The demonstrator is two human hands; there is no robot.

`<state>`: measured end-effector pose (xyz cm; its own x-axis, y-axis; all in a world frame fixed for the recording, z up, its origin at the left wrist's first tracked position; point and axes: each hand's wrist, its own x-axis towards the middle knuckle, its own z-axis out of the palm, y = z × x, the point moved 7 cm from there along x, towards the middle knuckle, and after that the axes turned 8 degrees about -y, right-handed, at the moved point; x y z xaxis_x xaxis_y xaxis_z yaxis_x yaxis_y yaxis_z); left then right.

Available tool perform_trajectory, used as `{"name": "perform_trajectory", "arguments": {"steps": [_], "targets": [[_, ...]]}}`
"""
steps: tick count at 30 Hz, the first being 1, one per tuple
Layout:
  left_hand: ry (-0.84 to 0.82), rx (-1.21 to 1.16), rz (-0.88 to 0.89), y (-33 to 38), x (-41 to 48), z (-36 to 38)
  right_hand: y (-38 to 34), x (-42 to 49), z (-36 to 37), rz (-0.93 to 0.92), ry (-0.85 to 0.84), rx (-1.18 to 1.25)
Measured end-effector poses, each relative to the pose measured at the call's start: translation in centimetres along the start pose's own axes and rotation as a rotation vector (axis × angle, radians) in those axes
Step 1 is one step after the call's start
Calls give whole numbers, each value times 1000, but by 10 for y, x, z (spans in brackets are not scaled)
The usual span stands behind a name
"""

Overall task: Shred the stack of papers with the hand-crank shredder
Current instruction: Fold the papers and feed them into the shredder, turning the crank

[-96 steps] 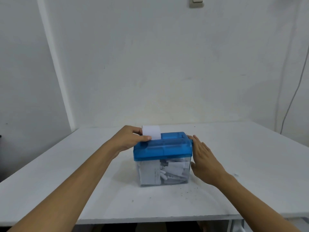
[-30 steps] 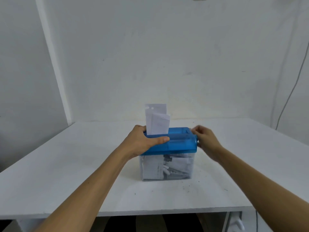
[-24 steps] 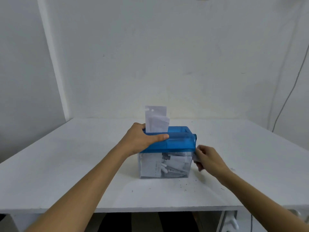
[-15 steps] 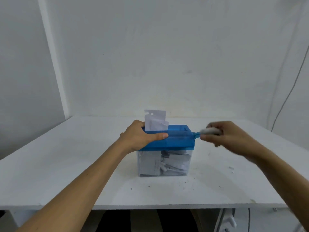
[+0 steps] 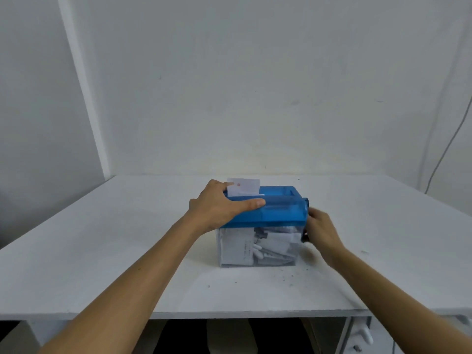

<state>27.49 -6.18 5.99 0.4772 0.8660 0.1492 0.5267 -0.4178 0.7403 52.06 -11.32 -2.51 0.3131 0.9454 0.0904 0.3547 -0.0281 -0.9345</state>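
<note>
Hand-crank shredder (image 5: 268,213) stands on the white table (image 5: 102,251), about midway between its left and right edges and set back from the front edge. The left hand (image 5: 219,208) grips the left end of the blue lid, thumb laid along the front, fingers over the back. A white paper (image 5: 244,186) stands upright in the slot, beside those fingers. The clear bin (image 5: 255,247) below holds paper pieces. The right hand (image 5: 320,231), blurred, lies against the shredder's right side; its grip cannot be determined.

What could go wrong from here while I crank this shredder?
The left hand grips the blue lid right beside the paper standing in it, so it could get pinched as the paper feeds down. The clear bin looks packed with shreds, so the paper might jam.
</note>
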Motion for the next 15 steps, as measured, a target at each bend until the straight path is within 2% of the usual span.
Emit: {"name": "perform_trajectory", "arguments": {"steps": [4, 6, 9, 12, 15], "targets": [[12, 11, -28, -1, 0, -1, -11, -53, -10, -5, -71, -125], [9, 20, -22, -2, 1, 0, -30, -70, -21, -49, -163, -148], [-14, 32, 11, 0, 2, 1, -67, -81, -42, -134, -273, -364], [-26, 17, 17, 4, -3, 0, -111, -73, -63, -257, -151, -457], [-31, 47, 14, 5, -4, 0, -133, -44, -68, -322, -17, -358]]}}
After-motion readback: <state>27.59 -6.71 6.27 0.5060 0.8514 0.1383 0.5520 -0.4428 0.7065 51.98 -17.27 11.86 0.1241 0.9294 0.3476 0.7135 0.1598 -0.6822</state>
